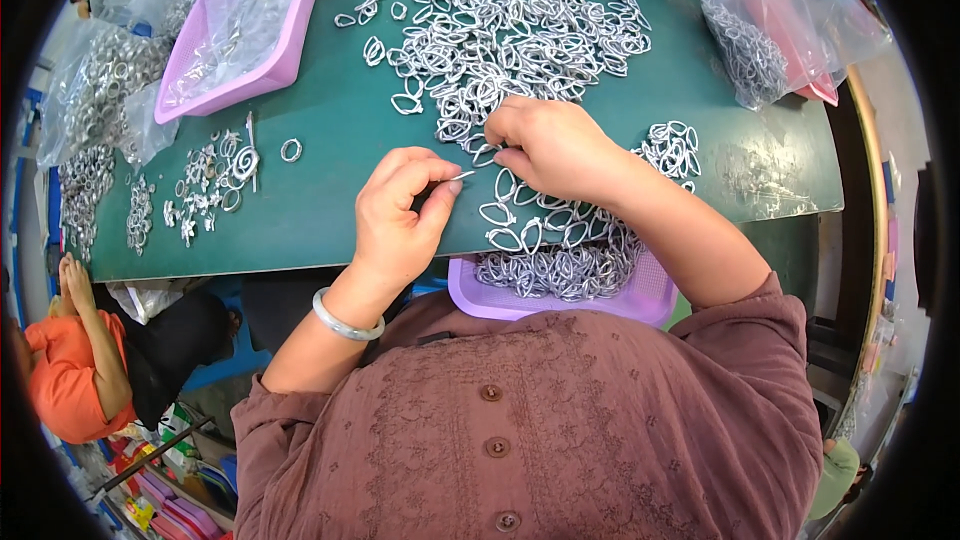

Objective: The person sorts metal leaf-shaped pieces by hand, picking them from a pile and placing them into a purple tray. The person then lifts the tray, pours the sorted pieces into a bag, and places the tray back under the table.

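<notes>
My left hand (400, 202), with a pale bangle on its wrist, pinches a small, thin, light-coloured piece (463, 175) between thumb and forefinger. Just to its right, my right hand (555, 148) has its fingers closed around the edge of a silver oval ring (483, 154) at the near side of a pile. That large pile of silver oval rings (530, 35) spreads over the green tabletop (330, 200). More loose oval rings (505, 238) lie beneath my right forearm, down to the table's near edge.
A purple basket (465, 292) full of similar rings sits below the table edge, against me. At left are small metal parts (205, 180), a lilac basket (310, 10) and bags of rings (120, 70). Another bag (745, 60) stands far right. A person in orange (75, 370) sits at left.
</notes>
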`<state>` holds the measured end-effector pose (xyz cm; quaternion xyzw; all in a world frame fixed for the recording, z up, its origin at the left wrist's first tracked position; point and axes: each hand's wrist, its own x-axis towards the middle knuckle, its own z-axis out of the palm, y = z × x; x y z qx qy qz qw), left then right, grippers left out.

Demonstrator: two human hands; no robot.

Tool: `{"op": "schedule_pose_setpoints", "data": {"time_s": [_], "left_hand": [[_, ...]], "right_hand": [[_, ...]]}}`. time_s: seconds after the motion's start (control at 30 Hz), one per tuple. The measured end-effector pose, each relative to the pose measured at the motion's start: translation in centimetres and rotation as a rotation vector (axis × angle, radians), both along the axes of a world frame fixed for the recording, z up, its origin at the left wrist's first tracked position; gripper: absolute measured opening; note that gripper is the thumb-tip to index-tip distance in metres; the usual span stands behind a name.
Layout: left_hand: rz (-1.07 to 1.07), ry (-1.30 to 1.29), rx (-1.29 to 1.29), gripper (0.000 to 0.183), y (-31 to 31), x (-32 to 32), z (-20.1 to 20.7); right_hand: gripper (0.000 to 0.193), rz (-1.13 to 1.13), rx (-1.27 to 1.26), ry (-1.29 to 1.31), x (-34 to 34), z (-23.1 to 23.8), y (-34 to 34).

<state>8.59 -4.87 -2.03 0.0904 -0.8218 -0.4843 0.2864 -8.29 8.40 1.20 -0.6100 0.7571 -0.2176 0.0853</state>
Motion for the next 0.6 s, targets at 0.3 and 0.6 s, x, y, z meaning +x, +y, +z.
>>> {"op": "schedule_pose_setpoints", "data": {"time_s": [0.3,0.6], "left_hand": [[-0.013,0.001,0.237,0.011,-0.3,0.1,-0.4],[-0.080,0.107,0.224,0.016,0.2,-0.2,0.0]], "right_hand": [[0.011,0.005,-0.141,-0.507,-0.2,0.6,0.9],[0.010,-0.024,-0.026,-0.966,-0.3,0.1,1.4]]}}
